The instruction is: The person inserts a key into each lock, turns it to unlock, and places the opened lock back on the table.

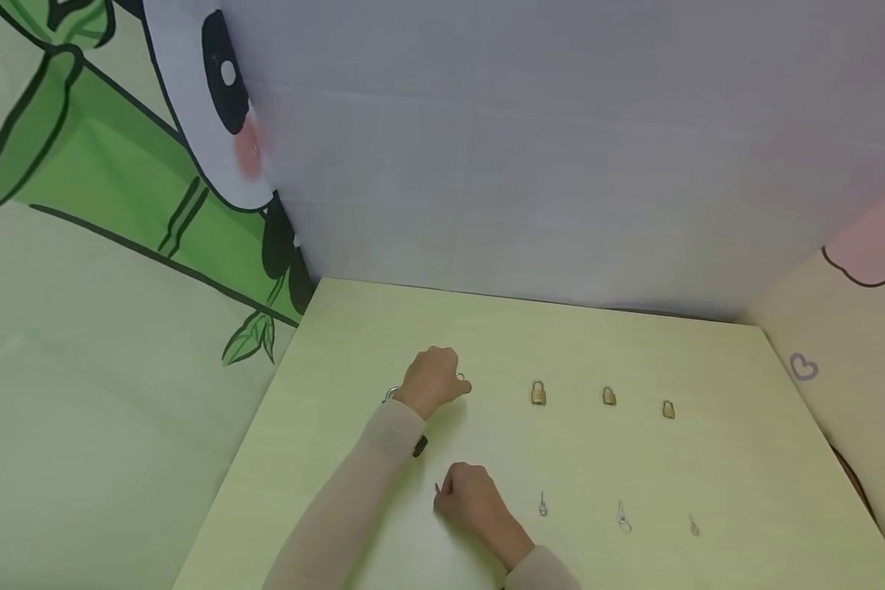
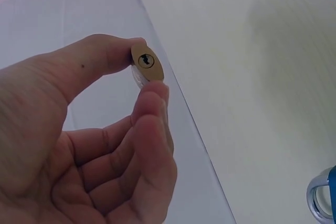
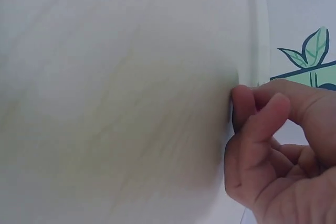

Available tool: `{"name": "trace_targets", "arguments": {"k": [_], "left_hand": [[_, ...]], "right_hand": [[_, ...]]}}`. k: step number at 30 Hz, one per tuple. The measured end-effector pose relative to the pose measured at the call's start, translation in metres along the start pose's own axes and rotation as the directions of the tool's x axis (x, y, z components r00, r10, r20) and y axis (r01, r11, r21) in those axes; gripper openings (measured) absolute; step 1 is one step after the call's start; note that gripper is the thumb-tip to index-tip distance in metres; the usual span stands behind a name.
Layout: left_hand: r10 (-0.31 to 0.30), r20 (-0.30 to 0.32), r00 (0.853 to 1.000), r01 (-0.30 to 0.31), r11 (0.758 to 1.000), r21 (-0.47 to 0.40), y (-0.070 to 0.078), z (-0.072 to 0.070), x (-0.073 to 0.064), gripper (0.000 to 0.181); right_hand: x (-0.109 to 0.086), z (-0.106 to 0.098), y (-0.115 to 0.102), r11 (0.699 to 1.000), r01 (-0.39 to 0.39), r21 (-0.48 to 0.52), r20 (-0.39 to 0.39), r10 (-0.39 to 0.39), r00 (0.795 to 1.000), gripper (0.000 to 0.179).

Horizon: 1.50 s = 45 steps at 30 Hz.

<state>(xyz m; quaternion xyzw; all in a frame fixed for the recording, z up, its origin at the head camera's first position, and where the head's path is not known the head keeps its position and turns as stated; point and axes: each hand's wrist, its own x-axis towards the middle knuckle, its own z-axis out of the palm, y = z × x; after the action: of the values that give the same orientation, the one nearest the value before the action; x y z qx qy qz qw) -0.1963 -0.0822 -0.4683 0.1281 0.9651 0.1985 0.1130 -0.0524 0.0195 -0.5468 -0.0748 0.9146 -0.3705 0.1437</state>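
My left hand [image 1: 431, 381] is above the far left part of the table, pinching a brass padlock [image 2: 138, 56] between thumb and fingers. Its keyhole end faces the left wrist camera; in the head view, the fingers hide most of it. Beside that wrist, a steel shackle [image 1: 392, 394] shows, and the left wrist view has a blue-bodied padlock [image 2: 332, 192] at its edge. Nearer the front, my right hand [image 1: 472, 500] has curled fingers that pinch a small slim key [image 1: 437, 488]. Only a bit of this key shows, and the right wrist view hides it behind the fingers.
To the right stand three brass padlocks: a larger one [image 1: 538, 395], a smaller one [image 1: 609, 397] and the rightmost [image 1: 668, 410]. Nearer the front lie three keys [image 1: 542, 506] in a row. Printed cloth walls [image 1: 487, 188] border the pale table [image 1: 752, 467].
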Motion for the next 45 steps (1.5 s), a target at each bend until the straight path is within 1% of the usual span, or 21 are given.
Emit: {"name": "trace_targets", "arguments": {"k": [3,8,11,15,17,22,29,36,39,42,45], "left_hand": [[-0.005,0.002,1.000,0.005,1.000,0.004,-0.001,0.000,0.001,0.045],[-0.007,0.005,1.000,0.007,1.000,-0.009,-0.002,0.000,0.002,0.044],[-0.009,0.002,1.000,0.009,1.000,-0.005,-0.003,-0.001,0.002,0.043],[-0.010,0.001,1.000,0.010,1.000,0.006,-0.003,-0.003,0.001,0.040],[-0.010,0.003,1.000,0.010,1.000,0.003,-0.002,-0.004,0.000,0.039],[-0.003,0.002,1.000,0.003,1.000,-0.018,-0.001,-0.007,-0.002,0.040],[0.003,-0.007,1.000,-0.003,1.000,-0.004,0.001,-0.008,-0.004,0.039],[-0.015,0.004,1.000,0.015,1.000,-0.012,0.004,-0.008,-0.006,0.037],[-0.022,0.016,1.000,0.022,1.000,-0.011,0.006,-0.008,-0.006,0.037],[-0.014,0.008,1.000,0.014,1.000,0.001,0.008,-0.007,-0.006,0.039],[0.002,-0.006,1.000,-0.002,1.000,0.004,0.009,-0.007,-0.006,0.042]], "right_hand": [[0.000,0.000,0.002,0.999,0.035,0.016,-0.024,-0.034,0.999,0.021],[0.000,0.000,0.005,0.996,0.076,0.050,-0.028,-0.074,0.997,0.024],[-0.001,-0.003,0.008,0.987,0.086,0.132,0.011,-0.089,0.996,0.023],[-0.001,-0.011,0.012,0.965,0.084,0.250,0.073,-0.105,0.992,0.019],[0.000,-0.016,0.015,0.956,0.073,0.286,0.091,-0.103,0.990,0.018],[0.004,-0.026,0.019,0.937,0.054,0.344,0.109,-0.097,0.989,0.018],[0.010,-0.037,0.021,0.907,0.062,0.416,0.107,-0.117,0.987,0.019],[0.014,-0.045,0.020,0.867,0.043,0.496,0.114,-0.114,0.987,0.020],[0.018,-0.048,0.021,0.857,0.042,0.513,0.099,-0.108,0.989,0.023],[0.022,-0.052,0.022,0.851,0.045,0.523,0.075,-0.099,0.992,0.027],[0.027,-0.057,0.022,0.839,0.048,0.542,0.051,-0.090,0.995,0.029]]}}
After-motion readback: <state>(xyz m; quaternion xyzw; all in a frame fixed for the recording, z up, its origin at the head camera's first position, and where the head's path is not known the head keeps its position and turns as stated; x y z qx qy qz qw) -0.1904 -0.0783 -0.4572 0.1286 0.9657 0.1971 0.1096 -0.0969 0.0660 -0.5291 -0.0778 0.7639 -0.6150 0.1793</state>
